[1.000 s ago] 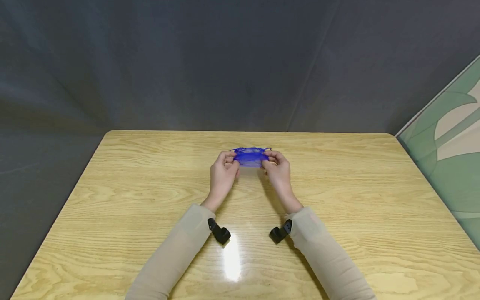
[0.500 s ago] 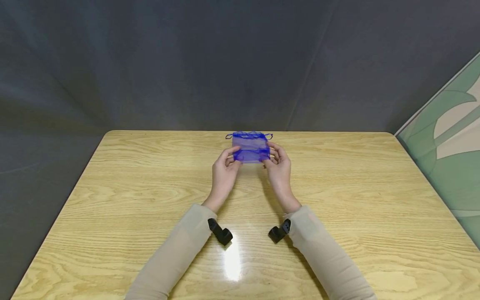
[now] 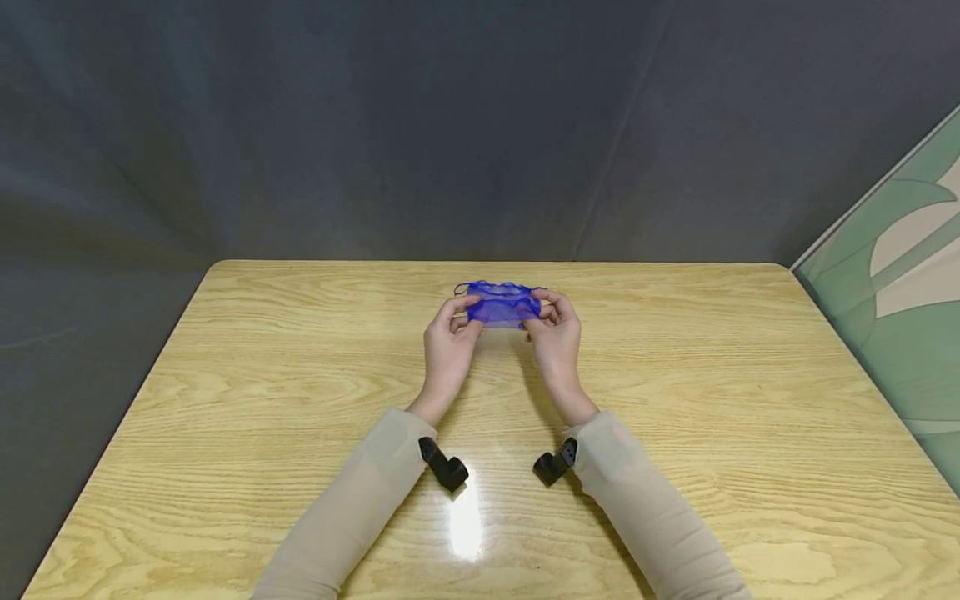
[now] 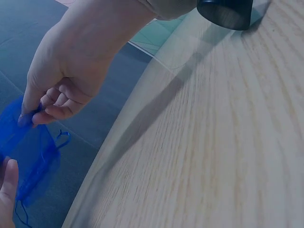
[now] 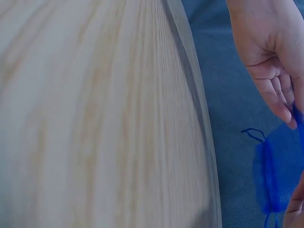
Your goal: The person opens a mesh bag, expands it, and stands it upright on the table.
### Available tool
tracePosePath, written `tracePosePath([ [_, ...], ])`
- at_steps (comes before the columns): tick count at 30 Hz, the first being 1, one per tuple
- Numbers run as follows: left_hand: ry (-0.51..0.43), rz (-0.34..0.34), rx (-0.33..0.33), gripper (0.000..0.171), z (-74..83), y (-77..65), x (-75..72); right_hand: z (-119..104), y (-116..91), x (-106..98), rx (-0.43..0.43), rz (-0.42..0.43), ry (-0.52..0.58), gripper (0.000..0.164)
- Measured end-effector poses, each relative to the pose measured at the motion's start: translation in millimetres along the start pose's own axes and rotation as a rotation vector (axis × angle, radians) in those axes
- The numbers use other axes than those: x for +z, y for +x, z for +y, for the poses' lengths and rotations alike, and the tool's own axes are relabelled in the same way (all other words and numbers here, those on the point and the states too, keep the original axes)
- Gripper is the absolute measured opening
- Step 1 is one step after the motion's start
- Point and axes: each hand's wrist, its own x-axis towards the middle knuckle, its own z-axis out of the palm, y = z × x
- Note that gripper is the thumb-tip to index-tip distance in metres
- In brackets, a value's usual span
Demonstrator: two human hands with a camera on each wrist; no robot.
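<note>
A sheer blue drawstring pouch (image 3: 504, 313) is stretched between both hands over the far middle of the table, its gathered top edge away from the person. Cord loops stick out at its two top sides. My left hand (image 3: 448, 337) pinches the pouch's left side near the lower corner. On the opposite side, my right hand (image 3: 557, 337) pinches it between thumb and fingers. In the left wrist view the right hand (image 4: 71, 61) grips the pouch (image 4: 45, 156). From the right wrist, the left hand (image 5: 275, 57) shows at the pouch (image 5: 273, 171).
The wooden table (image 3: 300, 375) has its far edge just beyond the pouch. Behind it hangs a dark curtain (image 3: 480, 133). A green patterned panel (image 3: 900, 275) borders the right side. Black wrist cameras (image 3: 446, 468) sit on both sleeves.
The pouch spread out to nearly its full height half a second ago. Now its top edge has dropped back toward the hands. Both hands keep nearly the same place and grip.
</note>
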Motion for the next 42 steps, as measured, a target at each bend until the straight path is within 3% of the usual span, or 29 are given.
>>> tracePosePath([
  [9,0.070,0.065,-0.023,0.022,0.5,-0.1,2.1,-1,-4,3,0.002,0.005,-0.060,0.022],
  [16,0.059,0.045,0.023,0.031,-1.6,0.0,2.4,-1,-4,6,0.074,-0.018,-0.054,0.022],
  [26,0.075,0.014,0.046,0.032,1.2,-1.6,3.3,-4,-3,2,0.084,-0.041,-0.069,0.026],
  [42,-0.036,-0.161,-0.044,0.040,2.7,4.3,-7.0,-3,2,-6,0.076,-0.040,-0.061,0.026],
])
